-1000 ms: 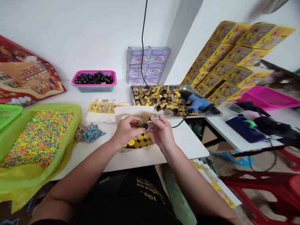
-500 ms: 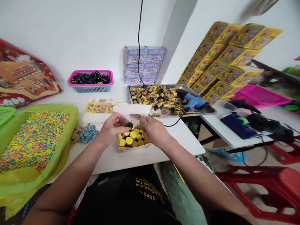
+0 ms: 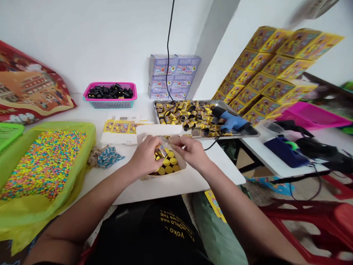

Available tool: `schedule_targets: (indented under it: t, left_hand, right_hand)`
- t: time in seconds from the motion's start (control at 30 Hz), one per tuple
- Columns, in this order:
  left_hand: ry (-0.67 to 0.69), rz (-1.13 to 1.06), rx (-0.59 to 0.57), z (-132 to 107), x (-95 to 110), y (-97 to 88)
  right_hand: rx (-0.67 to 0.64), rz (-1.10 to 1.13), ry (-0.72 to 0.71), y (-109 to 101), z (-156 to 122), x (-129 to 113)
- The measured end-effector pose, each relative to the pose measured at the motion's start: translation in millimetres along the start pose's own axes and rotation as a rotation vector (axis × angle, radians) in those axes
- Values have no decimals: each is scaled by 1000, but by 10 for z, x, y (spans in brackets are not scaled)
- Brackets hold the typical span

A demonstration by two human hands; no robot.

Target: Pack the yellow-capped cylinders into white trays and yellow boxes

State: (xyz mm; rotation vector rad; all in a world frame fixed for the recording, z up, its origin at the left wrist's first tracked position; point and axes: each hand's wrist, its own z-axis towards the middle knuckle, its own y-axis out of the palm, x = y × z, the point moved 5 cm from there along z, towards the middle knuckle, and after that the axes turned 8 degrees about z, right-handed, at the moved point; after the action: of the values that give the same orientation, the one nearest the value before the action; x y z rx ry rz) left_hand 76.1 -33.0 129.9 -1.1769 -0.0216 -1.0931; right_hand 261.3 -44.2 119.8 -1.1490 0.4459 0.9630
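Yellow-labelled canister (image 3: 160, 151) is seen in the head view clasped in the left hand (image 3: 144, 157), its body wrapped by curled fingers (image 3: 152, 145) and tilted, with its upper end showing just above the open carton (image 3: 163, 176). The right hand (image 3: 191, 151) is held just beside it, partly open, with its fingertips (image 3: 176, 140) directed toward the canister; whether anything thin is pinched there cannot be told at this size. Below the hands, rows of yellow-topped canisters (image 3: 168, 165) are packed upright in the carton, and a white carton flap (image 3: 156, 130) is raised at the far side. The carton is set on a white table (image 3: 172, 188). Beyond it, loose canisters (image 3: 184, 115) are heaped in a stainless tray (image 3: 237, 135), beside a blue glue gun (image 3: 232, 121). Flat printed box blanks (image 3: 120, 126) are laid to the left, and black caps (image 3: 110, 92) are held in a pink basket (image 3: 110, 105). A firm hold on the canister's body would be advisable, with its free end kept clear of the packed rows so that they are not knocked out of line.
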Motion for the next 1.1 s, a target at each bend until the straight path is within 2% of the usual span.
schedule_targets:
  t: [0.1, 0.27, 0.37, 0.43, 0.5, 0.57, 0.67, 0.77, 0.9, 1.0, 1.1]
  left_hand:
    - [66, 88, -63, 148, 115, 163]
    - [104, -18, -109, 368, 158, 348]
    - [115, -28, -130, 475, 158, 392]
    - [131, 49, -177, 521, 191, 439]
    - [148, 166, -266, 537, 245, 517]
    - [158, 299, -358, 529, 294, 604]
    - [174, 455, -441, 512, 318, 716]
    - [196, 486, -484, 519, 280, 799]
    - [199, 540, -517, 529, 206, 795]
    - [189, 521, -430, 479, 192, 616]
    - [283, 360, -175, 327, 240, 288]
  right_hand:
    - [-27, 270, 89, -27, -47, -2]
    - [38, 286, 126, -64, -46, 9]
    - [49, 421, 183, -107, -78, 198]
    - [102, 485, 266, -206, -81, 437]
    - [228, 378, 374, -403, -38, 747]
    - [307, 12, 513, -656, 69, 1065]
    - [236, -524, 691, -975, 338, 1469]
    - [178, -662, 713, -1142, 633, 1758]
    - [56, -736, 674, -1138, 912, 2046]
    - [-28, -746, 665, -1068, 1023, 2208]
    - [-54, -739, 671, -1036, 1083, 2290]
